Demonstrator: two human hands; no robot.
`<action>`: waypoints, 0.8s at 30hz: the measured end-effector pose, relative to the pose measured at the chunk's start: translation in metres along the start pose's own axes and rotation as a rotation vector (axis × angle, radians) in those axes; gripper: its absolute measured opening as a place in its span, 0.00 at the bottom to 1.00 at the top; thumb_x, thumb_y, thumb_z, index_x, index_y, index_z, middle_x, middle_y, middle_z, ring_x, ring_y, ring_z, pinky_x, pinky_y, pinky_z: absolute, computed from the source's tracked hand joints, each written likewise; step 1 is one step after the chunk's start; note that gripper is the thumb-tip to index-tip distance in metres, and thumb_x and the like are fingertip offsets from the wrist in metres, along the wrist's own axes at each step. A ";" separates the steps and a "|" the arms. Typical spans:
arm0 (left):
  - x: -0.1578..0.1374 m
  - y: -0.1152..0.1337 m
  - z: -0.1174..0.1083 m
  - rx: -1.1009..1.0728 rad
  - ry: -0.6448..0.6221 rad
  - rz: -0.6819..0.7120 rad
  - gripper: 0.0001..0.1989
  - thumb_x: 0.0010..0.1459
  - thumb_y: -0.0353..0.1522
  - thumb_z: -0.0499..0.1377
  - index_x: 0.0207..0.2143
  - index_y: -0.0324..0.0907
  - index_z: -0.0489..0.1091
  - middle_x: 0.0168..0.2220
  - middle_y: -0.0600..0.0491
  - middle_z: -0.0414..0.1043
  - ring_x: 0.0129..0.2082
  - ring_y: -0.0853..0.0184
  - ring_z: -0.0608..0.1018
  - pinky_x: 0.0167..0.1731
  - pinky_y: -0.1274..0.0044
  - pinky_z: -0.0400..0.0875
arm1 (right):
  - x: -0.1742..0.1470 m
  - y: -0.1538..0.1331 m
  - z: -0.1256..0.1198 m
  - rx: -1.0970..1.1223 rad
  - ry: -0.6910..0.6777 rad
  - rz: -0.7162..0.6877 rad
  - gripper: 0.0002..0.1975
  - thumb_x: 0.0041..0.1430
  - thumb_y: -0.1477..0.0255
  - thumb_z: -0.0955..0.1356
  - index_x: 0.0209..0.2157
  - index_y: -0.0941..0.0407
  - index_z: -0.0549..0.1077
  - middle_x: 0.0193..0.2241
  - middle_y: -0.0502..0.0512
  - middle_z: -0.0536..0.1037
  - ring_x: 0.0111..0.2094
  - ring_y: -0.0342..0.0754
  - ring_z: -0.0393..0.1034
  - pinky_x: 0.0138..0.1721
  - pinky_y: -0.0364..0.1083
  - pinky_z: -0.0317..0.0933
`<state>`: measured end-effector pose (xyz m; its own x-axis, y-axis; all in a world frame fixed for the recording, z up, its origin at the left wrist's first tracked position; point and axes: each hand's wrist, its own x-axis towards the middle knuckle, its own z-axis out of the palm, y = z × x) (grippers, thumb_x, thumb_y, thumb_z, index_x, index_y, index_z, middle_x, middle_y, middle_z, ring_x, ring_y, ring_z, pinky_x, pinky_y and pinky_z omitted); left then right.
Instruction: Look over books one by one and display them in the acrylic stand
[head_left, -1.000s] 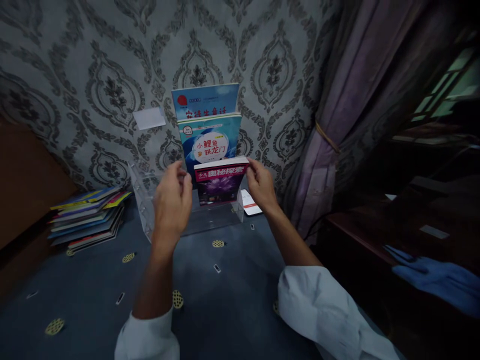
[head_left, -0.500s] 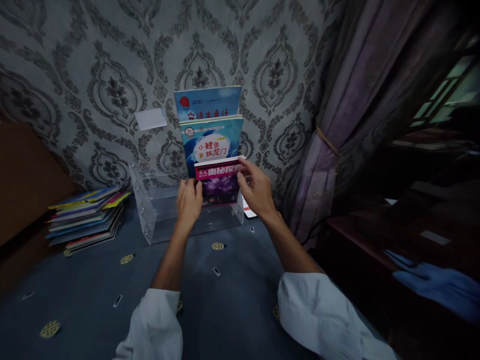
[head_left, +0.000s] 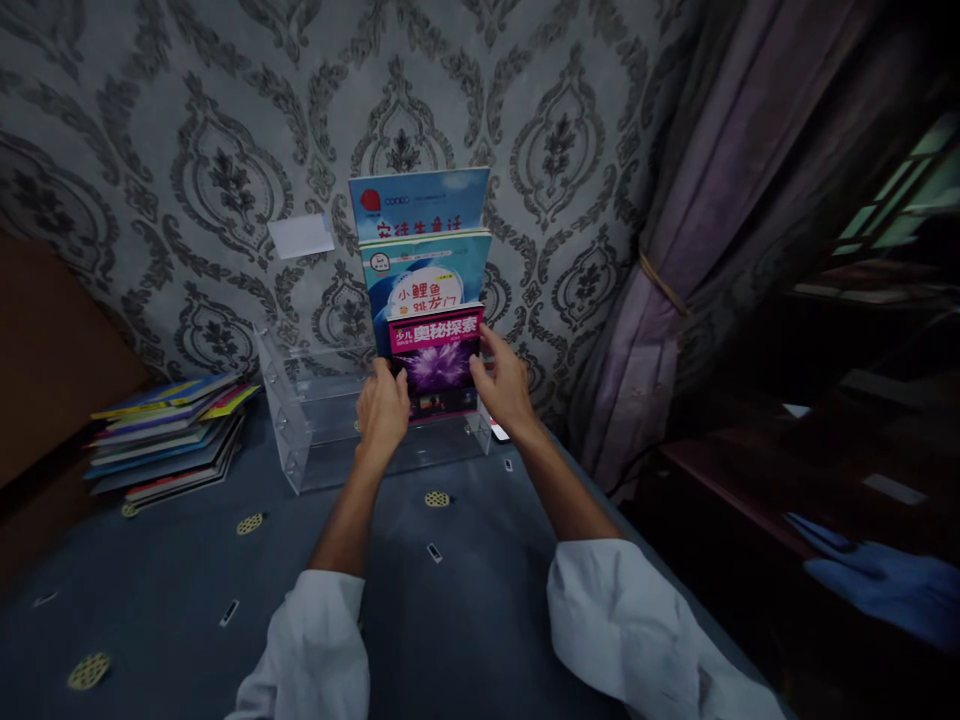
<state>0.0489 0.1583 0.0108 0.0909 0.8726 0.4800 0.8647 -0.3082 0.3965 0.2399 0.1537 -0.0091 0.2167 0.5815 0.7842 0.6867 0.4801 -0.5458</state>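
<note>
A magenta and purple book (head_left: pixel 437 365) stands upright at the front tier of a clear acrylic rack (head_left: pixel 330 430). My left hand (head_left: pixel 383 405) grips its left edge, fingers curled. On the opposite edge, my right hand (head_left: pixel 504 380) holds it with the thumb in front and the fingers at the side. Behind it rises a teal book (head_left: pixel 469 265) with a white circle on its cover. Farther back and higher stands a blue book (head_left: pixel 427 195) with a red mark. The magenta book's bottom edge sits about level with the rack's front; its exact seat is unclear.
A pile of books (head_left: pixel 172 435) lies on the blue tablecloth (head_left: pixel 450 620), left of the rack. A brown box-like surface (head_left: pixel 60 370) is at far left. Right are a tied curtain (head_left: pixel 637 350) and a blue cloth (head_left: pixel 885 585). A phone-like object (head_left: pixel 499 432) shows behind the rack's right end.
The magenta book has tilted back, so its cover now faces me more fully. My right hand has moved down slightly along its right edge; the left still grips the left edge.
</note>
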 end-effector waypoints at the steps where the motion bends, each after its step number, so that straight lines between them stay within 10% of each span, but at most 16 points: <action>1: 0.000 -0.001 0.001 -0.021 0.003 0.006 0.13 0.71 0.35 0.47 0.52 0.37 0.62 0.41 0.42 0.78 0.45 0.54 0.80 0.42 0.70 0.71 | 0.000 0.001 0.001 0.024 0.003 0.011 0.27 0.61 0.71 0.62 0.62 0.57 0.64 0.56 0.66 0.74 0.54 0.58 0.70 0.52 0.60 0.69; 24: 0.003 -0.013 -0.016 -0.125 -0.019 0.069 0.12 0.68 0.37 0.51 0.49 0.41 0.65 0.42 0.44 0.78 0.44 0.55 0.80 0.42 0.68 0.72 | 0.000 -0.009 -0.005 0.048 0.012 0.044 0.26 0.60 0.73 0.63 0.60 0.56 0.67 0.54 0.64 0.77 0.51 0.57 0.74 0.44 0.55 0.73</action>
<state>0.0304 0.1588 0.0200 0.1583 0.8540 0.4955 0.7881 -0.4116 0.4577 0.2373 0.1463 -0.0025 0.2538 0.5950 0.7626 0.6423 0.4857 -0.5928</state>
